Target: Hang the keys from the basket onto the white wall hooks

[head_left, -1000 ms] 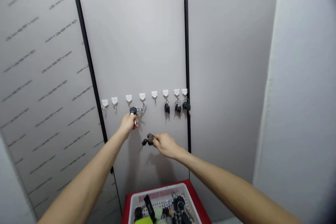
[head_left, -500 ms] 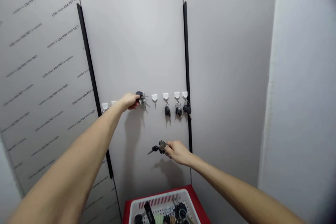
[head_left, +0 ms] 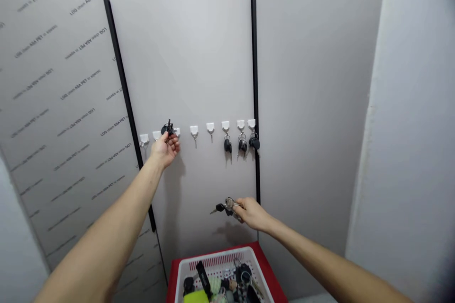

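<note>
My left hand (head_left: pixel 165 150) is raised at the row of white hooks, its fingers closed on a bunch of keys (head_left: pixel 168 128) with dark heads. The bunch partly covers one white hook (head_left: pixel 177 132). Lower down on the right, my right hand (head_left: pixel 250 212) grips another key bunch (head_left: pixel 227 206) of silver and black keys, held in front of the door and apart from it. Three key sets hang from the right-hand hooks, among them a black-headed set (head_left: pixel 228 145). Two middle hooks, such as this hook (head_left: pixel 194 130), carry no keys.
Below stands a white basket (head_left: pixel 220 260) of keys and small items on a red surface (head_left: pixel 265 260). Long black handles (head_left: pixel 254 80) run down the cabinet door (head_left: pixel 177 57) edges. A wall (head_left: pixel 408 151) rises at the right.
My left hand has moved left along the hooks with its keys, baring the hook it covered before. My right hand has shifted slightly right and down, still holding its bunch.
</note>
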`<state>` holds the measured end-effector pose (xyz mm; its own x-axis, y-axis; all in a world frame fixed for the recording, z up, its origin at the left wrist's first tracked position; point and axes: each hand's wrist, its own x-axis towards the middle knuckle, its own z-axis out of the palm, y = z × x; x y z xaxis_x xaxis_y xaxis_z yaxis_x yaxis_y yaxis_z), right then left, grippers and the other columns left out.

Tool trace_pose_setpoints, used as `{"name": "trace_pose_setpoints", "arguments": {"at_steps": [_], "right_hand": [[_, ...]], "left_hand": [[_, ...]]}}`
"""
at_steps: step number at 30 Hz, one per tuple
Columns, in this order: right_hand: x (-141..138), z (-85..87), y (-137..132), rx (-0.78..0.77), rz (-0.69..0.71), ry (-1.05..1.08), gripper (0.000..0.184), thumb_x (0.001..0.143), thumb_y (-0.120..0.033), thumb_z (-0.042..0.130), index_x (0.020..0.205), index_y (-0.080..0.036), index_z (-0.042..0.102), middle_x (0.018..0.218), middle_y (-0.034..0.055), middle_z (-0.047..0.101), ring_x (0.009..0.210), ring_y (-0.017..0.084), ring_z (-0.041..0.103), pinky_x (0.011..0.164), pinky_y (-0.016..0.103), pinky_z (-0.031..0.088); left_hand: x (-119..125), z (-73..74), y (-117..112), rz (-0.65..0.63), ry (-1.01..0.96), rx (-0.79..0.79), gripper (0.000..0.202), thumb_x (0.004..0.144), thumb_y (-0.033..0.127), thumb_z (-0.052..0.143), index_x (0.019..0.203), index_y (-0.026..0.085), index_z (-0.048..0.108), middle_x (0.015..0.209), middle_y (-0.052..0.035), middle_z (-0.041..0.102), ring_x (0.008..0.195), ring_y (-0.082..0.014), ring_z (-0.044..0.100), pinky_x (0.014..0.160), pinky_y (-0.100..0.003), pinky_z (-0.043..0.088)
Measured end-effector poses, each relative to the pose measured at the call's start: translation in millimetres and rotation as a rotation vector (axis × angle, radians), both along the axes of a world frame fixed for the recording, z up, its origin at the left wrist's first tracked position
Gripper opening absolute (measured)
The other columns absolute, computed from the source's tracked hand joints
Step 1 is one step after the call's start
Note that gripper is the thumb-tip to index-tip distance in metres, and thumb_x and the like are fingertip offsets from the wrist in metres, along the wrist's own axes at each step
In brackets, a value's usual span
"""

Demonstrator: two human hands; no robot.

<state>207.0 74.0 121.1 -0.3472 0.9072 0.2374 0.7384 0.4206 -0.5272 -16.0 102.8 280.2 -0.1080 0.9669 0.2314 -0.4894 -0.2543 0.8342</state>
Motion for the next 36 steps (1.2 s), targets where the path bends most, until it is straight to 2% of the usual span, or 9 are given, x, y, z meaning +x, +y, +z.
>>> {"name": "trace_pose_setpoints", "arguments": {"at_steps": [4,6,12,15,17,20,24,31,36], "right_hand": [[5,-6.7,-2,-0.018,0.005,-0.015,0.03,0.07,-0.024,0.028,0.064,-0.011,0.054,0.052,0.002,0.052,0.045,0.007,0.042,0.043,0.017,0.026],[5,-13.3,-5,-0.039,0.02,-0.052,0.03,0.07,-0.023,0.028,0.065,-0.011,0.055,0.052,0.0019,0.052,0.045,0.007,0.041,0.043,0.017,0.025],[-3,-56.0,-28,-0.132,0.037,-0.25,0.026,0.065,-0.019,0.033,0.064,-0.012,0.058,0.052,0.0024,0.054,0.046,0.008,0.042,0.042,0.017,0.025],[0,-50.7,-28,-0.148,0.097,-0.25,0.02,0.06,-0.021,0.042,0.069,-0.014,0.059,0.056,0.0023,0.057,0.048,0.009,0.045,0.044,0.018,0.029],[5,-21.4,-16,-0.023,0.058,-0.101,0.024,0.059,-0.021,0.045,0.079,-0.014,0.056,0.066,0.0034,0.058,0.057,0.01,0.048,0.052,0.019,0.035],[12,45.0,16,0.326,-0.257,0.213,0.03,0.068,-0.025,0.037,0.093,-0.016,0.049,0.083,0.0063,0.056,0.076,0.012,0.049,0.068,0.023,0.036],[7,103.4,53,0.507,-0.574,0.313,0.044,0.063,-0.035,0.043,0.102,-0.015,0.04,0.093,0.0106,0.051,0.084,0.019,0.046,0.069,0.031,0.035],[22,109.5,60,0.509,-0.558,0.373,0.024,0.066,-0.02,0.035,0.085,-0.015,0.049,0.074,0.0051,0.057,0.068,0.014,0.051,0.062,0.024,0.037],[38,161.2,60,0.662,-0.502,0.349,0.022,0.067,-0.026,0.036,0.077,-0.017,0.054,0.07,0.0026,0.057,0.065,0.013,0.05,0.06,0.023,0.036]], "left_hand": [[-3,-14.2,-12,-0.099,0.295,-0.009,0.025,0.071,0.03,0.033,0.054,0.014,0.041,0.041,0.0046,0.042,0.037,-0.0036,0.041,0.042,-0.015,0.033],[0,-36.7,-26,-0.221,0.582,-0.026,0.025,0.068,0.034,0.038,0.055,0.014,0.043,0.043,0.0035,0.046,0.039,-0.0049,0.043,0.044,-0.017,0.034],[31,-172.0,-77,-0.575,1.342,-0.22,0.034,0.065,0.041,0.034,0.048,0.014,0.042,0.041,0.0025,0.045,0.039,-0.0077,0.041,0.043,-0.021,0.032],[44,-202.3,-83,-0.524,1.664,-0.192,0.022,0.056,0.035,0.046,0.053,0.014,0.051,0.048,0.0014,0.051,0.047,-0.0107,0.045,0.046,-0.022,0.033],[53,-185.8,-70,-0.373,1.654,-0.07,0.021,0.054,0.032,0.049,0.064,0.015,0.055,0.058,-0.0001,0.056,0.055,-0.0129,0.048,0.051,-0.023,0.035],[76,-128.3,-32,0.005,1.327,0.112,0.028,0.061,0.034,0.042,0.076,0.013,0.053,0.077,-0.0057,0.057,0.074,-0.0148,0.049,0.065,-0.024,0.036],[119,-69.8,21,0.376,1.029,0.065,0.037,0.059,0.037,0.045,0.086,0.013,0.048,0.087,-0.0102,0.054,0.077,-0.0164,0.05,0.066,-0.026,0.037],[129,-49.2,36,0.308,0.973,0.088,0.022,0.067,0.028,0.033,0.064,0.014,0.049,0.053,-0.0014,0.053,0.043,-0.0084,0.049,0.046,-0.019,0.037],[114,7.7,24,0.4,1.03,0.291,0.021,0.066,0.026,0.032,0.058,0.015,0.048,0.042,0.0033,0.043,0.035,-0.0062,0.042,0.039,-0.017,0.032]]}}
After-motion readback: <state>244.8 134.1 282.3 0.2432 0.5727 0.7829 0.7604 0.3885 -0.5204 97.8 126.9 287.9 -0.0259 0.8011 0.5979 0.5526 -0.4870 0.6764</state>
